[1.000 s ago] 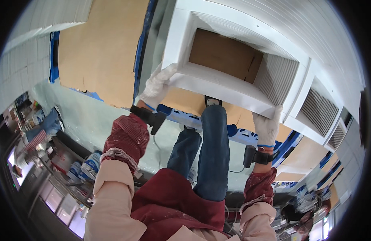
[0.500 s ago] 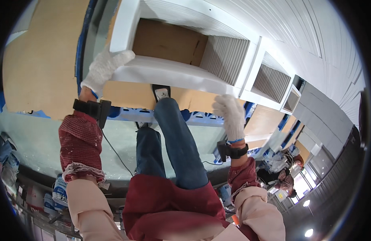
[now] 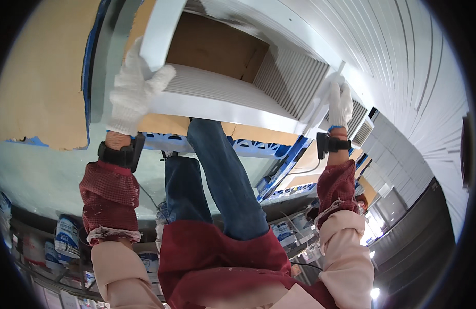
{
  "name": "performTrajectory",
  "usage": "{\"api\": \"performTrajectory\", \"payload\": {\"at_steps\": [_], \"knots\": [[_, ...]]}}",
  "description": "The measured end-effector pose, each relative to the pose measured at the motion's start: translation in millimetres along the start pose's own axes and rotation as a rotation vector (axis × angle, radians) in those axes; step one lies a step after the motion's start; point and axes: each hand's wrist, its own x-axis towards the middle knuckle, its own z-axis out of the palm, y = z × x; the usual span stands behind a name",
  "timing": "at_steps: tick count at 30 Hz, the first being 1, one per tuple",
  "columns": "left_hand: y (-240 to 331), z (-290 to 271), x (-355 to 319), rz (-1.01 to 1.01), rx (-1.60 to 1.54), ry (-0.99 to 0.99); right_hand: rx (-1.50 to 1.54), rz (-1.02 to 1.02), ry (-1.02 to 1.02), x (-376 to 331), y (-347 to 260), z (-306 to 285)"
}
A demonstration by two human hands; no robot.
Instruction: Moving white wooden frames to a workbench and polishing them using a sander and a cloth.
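Observation:
A white rectangular box-like frame (image 3: 238, 110) with ribbed inner walls lies in front of me, brown board (image 3: 212, 44) showing through its opening. My left hand (image 3: 132, 95), in a white knit glove, is closed on the frame's left near corner, thumb over the rim and fingers along the outer side. At the right end, my right hand (image 3: 340, 103), gloved the same way, has its fingers bent over the frame's edge; part of its grip is hidden. A second white ribbed frame (image 3: 357, 116) sits just beyond that hand.
Tan cardboard (image 3: 42, 67) covers the surface at left. A blue metal support (image 3: 281, 167) runs below the frame, close to my legs (image 3: 222, 175). White ribbed panels (image 3: 403, 56) extend at upper right. Blue-and-white buckets (image 3: 67, 237) stand behind at lower left.
My right hand has moved up and right onto the frame's right end. My left hand has taken a fuller grip on the left corner. The frame appears tilted compared with before.

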Motion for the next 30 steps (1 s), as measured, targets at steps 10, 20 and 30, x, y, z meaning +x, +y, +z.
{"api": "performTrajectory", "payload": {"at_steps": [10,20,30], "knots": [[-5,2,-2,0.1,-0.06,-0.009,-0.027,0.066,-0.17,21,-14,-13],[-71,9,-68,0.202,-0.483,0.022,-0.129,-0.561,-0.05,-97,-58,-5],[-83,27,-24,0.323,-0.581,0.141,-0.13,-0.992,-0.183,-183,-169,81]]}}
